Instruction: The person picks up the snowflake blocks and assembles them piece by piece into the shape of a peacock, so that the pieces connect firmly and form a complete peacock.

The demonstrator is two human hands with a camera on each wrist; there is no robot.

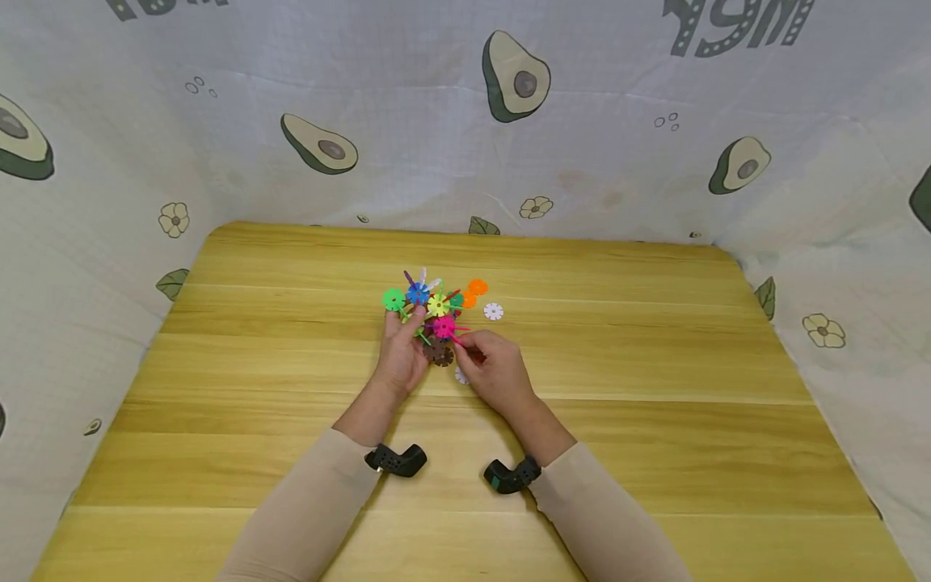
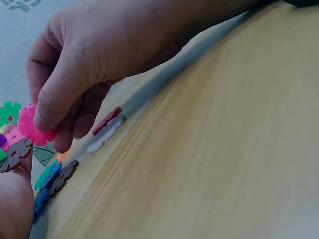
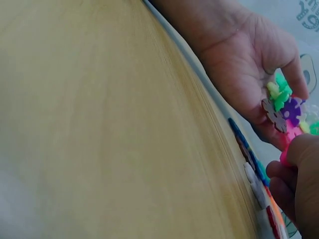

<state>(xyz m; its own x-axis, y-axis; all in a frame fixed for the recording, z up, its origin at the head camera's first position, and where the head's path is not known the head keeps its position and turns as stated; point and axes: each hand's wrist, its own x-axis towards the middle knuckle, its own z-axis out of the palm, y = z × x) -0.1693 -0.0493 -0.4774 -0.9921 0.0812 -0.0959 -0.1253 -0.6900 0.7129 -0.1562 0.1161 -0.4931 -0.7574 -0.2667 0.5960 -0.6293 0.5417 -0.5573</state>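
Observation:
A many-coloured cluster of interlocking plastic snowflake discs (image 1: 439, 305) is held up in my left hand (image 1: 398, 353), its thumb lying across the near side. Blue, green, yellow, purple and pink discs stick out of it at various angles. On the cluster's right side, my right hand (image 1: 499, 370) pinches a pink disc (image 2: 29, 123) between thumb and fingers. That disc sits right against the other pieces, and the fingertips partly hide it. In the right wrist view, a brown disc (image 3: 273, 115) and a purple disc (image 3: 291, 110) show beside the left palm.
Loose discs lie on the wooden table (image 1: 655, 388) around the hands: orange (image 1: 478, 287), white (image 1: 494, 311), brown (image 1: 443, 357), plus red (image 2: 106, 120) and blue (image 2: 50, 180). A white cloth with avocado prints (image 1: 407, 162) hangs behind the table and at both sides.

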